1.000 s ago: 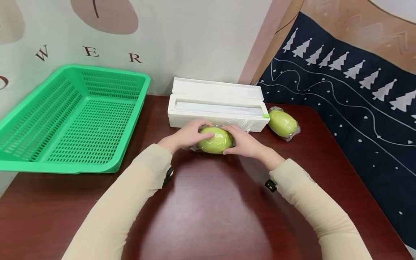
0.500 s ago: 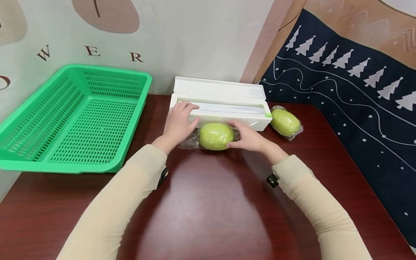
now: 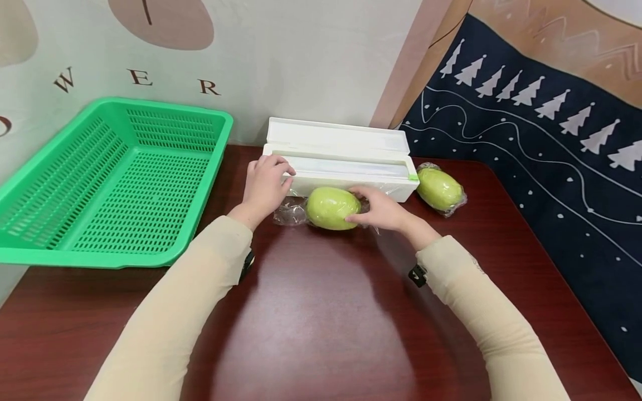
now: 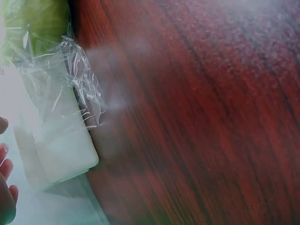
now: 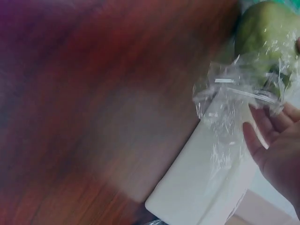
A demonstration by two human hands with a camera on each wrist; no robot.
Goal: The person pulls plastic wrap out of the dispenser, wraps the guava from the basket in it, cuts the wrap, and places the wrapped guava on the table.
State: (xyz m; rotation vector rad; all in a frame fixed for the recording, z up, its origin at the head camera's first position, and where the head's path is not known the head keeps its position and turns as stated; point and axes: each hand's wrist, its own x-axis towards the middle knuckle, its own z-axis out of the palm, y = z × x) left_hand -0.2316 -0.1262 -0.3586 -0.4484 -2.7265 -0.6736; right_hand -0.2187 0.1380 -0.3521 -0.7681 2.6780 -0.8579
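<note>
A green oval fruit (image 3: 329, 208) lies mid-table in front of the white cling film box (image 3: 341, 181), with clear cling film (image 3: 291, 212) spreading from its left end. My right hand (image 3: 383, 210) holds the fruit's right end between thumb and fingers; loose film hangs by the fingers in the right wrist view. Over the box's left end is my left hand (image 3: 266, 182), its fingers loosely bent and apart from the fruit. Only a few of its fingertips (image 4: 5, 166) show at the left edge of the left wrist view. The box's lid stands up, a film roll inside.
Behind my right hand, at the box's right end, rests a second green fruit (image 3: 440, 189) wrapped in film. A large green plastic basket (image 3: 198, 223) stands on the left of the dark red table (image 3: 321, 323). A printed wall cloth (image 3: 321, 67) rises behind the box.
My left hand has let go of the fruit's left end and moved left and back to the box, uncovering the loose film. My right hand stays at the fruit's right end.
</note>
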